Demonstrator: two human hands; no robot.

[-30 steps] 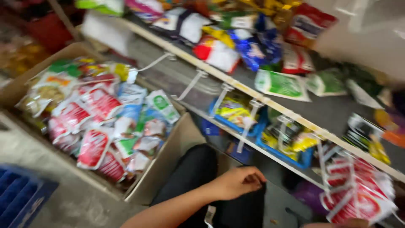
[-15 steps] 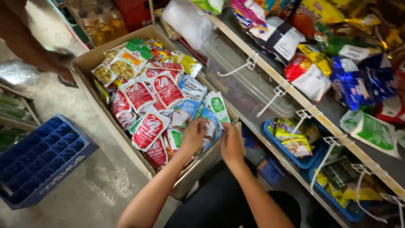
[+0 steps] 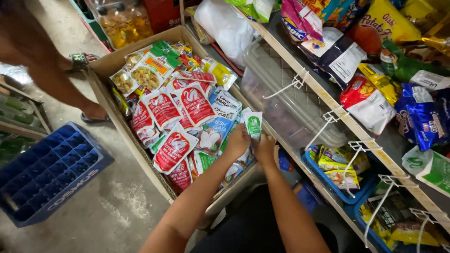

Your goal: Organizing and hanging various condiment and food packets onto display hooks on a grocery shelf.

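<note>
Over on the far left, a blue plastic crate point(image 3: 47, 175) is sitting on the concrete floor point(image 3: 117, 211), and another person's bare leg point(image 3: 56, 79) is standing just behind it in a sandal. Next along, an open cardboard box point(image 3: 112, 63) is resting on the floor, crammed with pouches: red-and-white sauce packets point(image 3: 174, 147), blue coconut-milk packs point(image 3: 216, 133) and green-and-yellow sachets point(image 3: 147, 75) towards its far end.

Both of the person's forearms are reaching forward and up from the bottom of the view, converging over the near right corner of the box. The left hand point(image 3: 237, 140) is bending at the wrist, its fingers curling down among the packets and against the lower edge of a small green-and-white sachet point(image 3: 253, 125). The right hand point(image 3: 265, 149) is lying just beside it, touching it, fingers closed around the bottom of the same sachet and holding it upright above the pile. How tightly each hand is gripping, I cannot tell.

To the right, a slanted wooden shelf point(image 3: 328, 100) is carrying snack bags point(image 3: 370, 100) with white wire hooks point(image 3: 328, 122) along its edge, and below it a clear plastic tub point(image 3: 290, 112) and blue trays point(image 3: 342, 187) of packets are sitting.
</note>
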